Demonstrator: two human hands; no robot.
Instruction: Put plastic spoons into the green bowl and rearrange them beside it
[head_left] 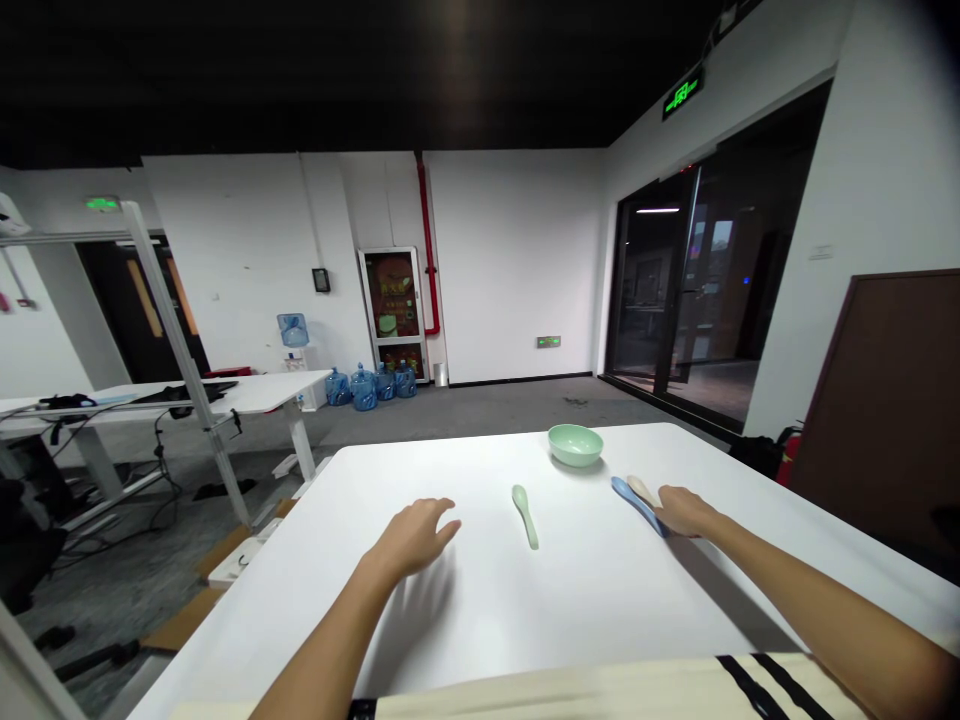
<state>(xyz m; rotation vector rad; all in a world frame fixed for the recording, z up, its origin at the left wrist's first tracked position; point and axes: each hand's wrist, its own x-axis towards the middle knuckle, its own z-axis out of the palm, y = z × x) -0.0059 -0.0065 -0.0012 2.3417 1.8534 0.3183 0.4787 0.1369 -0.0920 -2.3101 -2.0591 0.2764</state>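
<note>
A table (pixel 450 450) fills the foreground. A bowl (pixel 575 445) stands on it near the far edge. A soup spoon (pixel 525 515) lies nearer the person, left of the bowl and between the hands. The left hand (pixel 415 538) is left of this spoon, well apart from it. The right hand (pixel 686 510) is right of it, on or just over the ends of a lower spoon (pixel 636 503) and an upper spoon (pixel 640 489), which lie side by side. Beyond the table, a desk (pixel 247 392) stands left, water jugs (pixel 364 388) stand on the floor by the far wall, and a glass door (pixel 675 290) stands right.
</note>
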